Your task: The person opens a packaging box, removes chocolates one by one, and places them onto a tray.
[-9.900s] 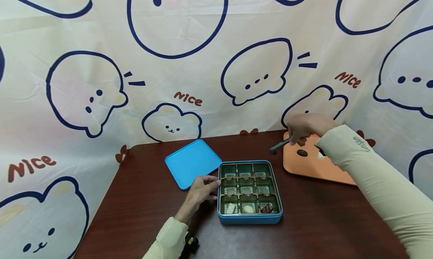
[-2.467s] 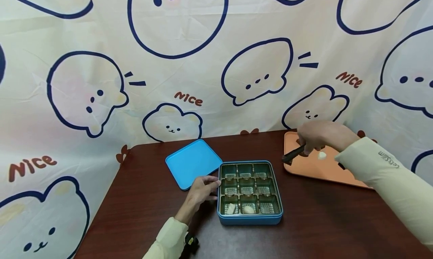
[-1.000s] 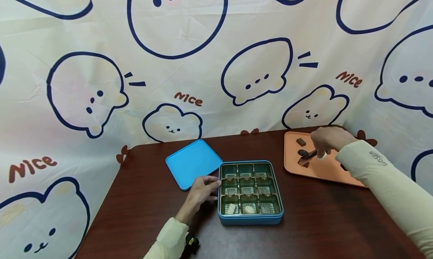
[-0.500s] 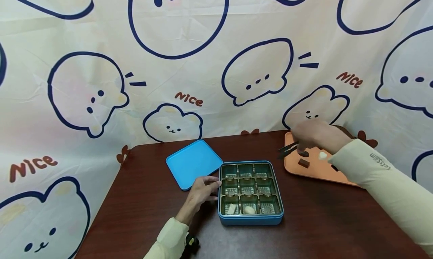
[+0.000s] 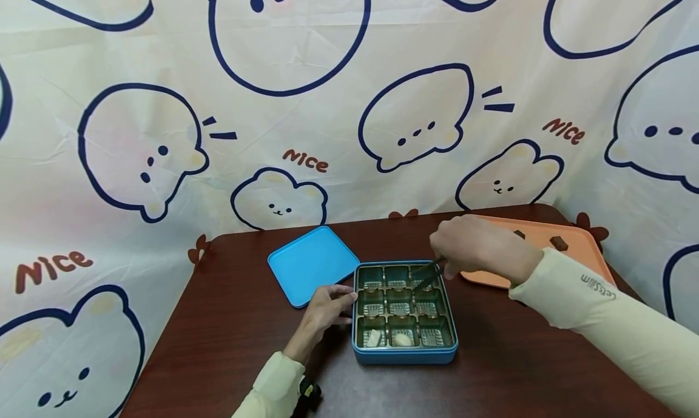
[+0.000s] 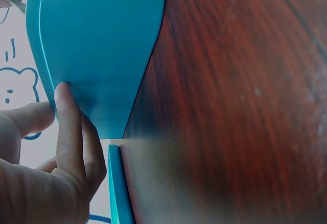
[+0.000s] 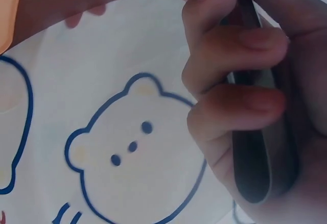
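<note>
In the head view, a blue tin stands mid-table with a gold insert divided into several compartments. A white block and a rounded white piece lie in its front row, left and middle. My left hand rests against the tin's left side, fingertips on the wall and rim, as the left wrist view also shows. My right hand grips dark tongs, whose tips reach over the right-hand compartments. The right wrist view shows fingers curled round the tongs' bent end. Whether the tips hold anything cannot be seen.
A blue lid lies behind and left of the tin. At the back right is an orange tray, partly behind the right arm, with brown pieces on it. A patterned cloth hangs behind the table.
Brown striped piece left the tin's front right compartment; the tongs set a brown piece on the tray about a second ago. Since then my right hand has moved left over the tin. Left hand stayed put.
</note>
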Available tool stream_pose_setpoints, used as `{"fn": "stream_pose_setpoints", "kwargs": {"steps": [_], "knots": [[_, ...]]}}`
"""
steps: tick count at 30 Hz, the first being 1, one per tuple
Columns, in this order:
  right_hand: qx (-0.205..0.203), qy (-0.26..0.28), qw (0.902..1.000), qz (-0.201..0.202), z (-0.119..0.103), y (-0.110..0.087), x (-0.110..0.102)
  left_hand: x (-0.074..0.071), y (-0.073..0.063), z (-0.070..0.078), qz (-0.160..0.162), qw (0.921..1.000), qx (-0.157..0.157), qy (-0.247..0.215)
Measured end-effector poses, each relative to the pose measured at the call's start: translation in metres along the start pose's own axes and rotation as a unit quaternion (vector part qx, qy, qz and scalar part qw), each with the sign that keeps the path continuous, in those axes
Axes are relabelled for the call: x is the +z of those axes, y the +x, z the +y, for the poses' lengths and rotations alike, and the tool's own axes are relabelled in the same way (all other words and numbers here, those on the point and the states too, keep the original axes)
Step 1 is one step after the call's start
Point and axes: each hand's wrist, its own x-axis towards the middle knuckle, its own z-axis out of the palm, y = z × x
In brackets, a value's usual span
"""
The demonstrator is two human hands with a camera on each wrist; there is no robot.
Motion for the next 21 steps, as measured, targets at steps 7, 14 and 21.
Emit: {"fn": "stream_pose_setpoints", "kwargs": {"steps": [7, 14, 21], "knots": [[-0.026, -0.025, 0.9993, 0.002, -0.023, 0.0, 0.004, 0.0, -0.001, 0.0, -0.003, 1.0, 0.001, 0.0], [-0.042, -0.02, 0.9988, -0.013, -0.038, -0.001, 0.011, 0.0, -0.001, 0.0, 0.001, 1.0, 0.0, 0.001], [-0.046, -0.007, 0.9982, -0.038, -0.045, 0.001, 0.015, 0.001, 0.0, 0.0, 0.004, 1.0, -0.001, 0.004]]}}
